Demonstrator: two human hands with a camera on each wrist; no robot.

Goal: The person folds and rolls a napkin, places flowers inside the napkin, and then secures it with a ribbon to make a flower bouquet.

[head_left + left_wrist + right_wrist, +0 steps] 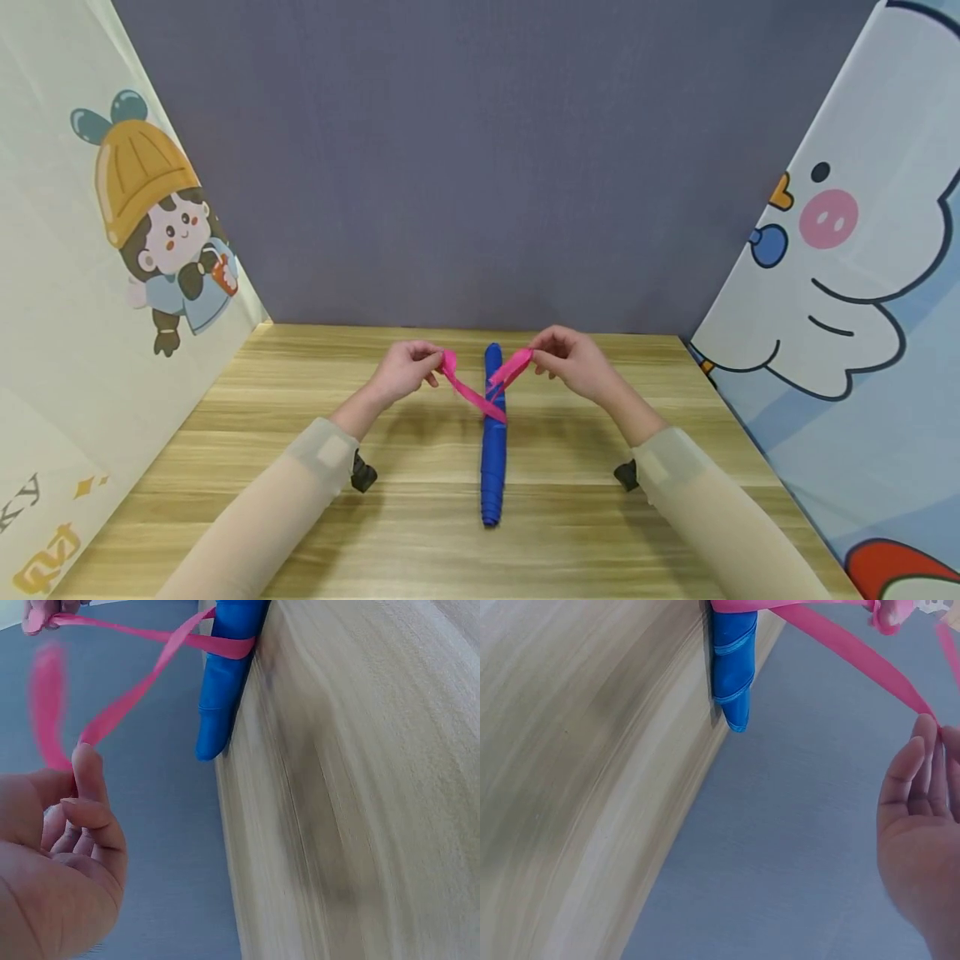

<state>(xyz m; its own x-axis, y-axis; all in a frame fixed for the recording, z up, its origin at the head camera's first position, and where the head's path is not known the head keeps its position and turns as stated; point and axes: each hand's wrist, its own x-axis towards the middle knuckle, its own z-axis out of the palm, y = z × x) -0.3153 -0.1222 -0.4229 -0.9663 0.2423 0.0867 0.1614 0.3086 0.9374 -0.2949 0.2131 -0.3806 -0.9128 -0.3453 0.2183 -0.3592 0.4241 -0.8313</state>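
Note:
A long, slim blue roll, wound in overlapping turns and tapered at its ends, lies on the wooden table pointing away from me. Round its middle passes a pink ribbon, whose two ends rise to either side. My left hand pinches one end between thumb and forefinger, left of the roll. On the other side, my right hand pinches the second end in the same way. In the left wrist view the two lengths of ribbon cross near the blue roll, and a loose tail hangs beyond the left fingertips.
The wooden table runs back to a grey upright panel. White cartoon-printed sheets stand at the left and at the right. A dark strap piece shows at the left wrist, another at the right.

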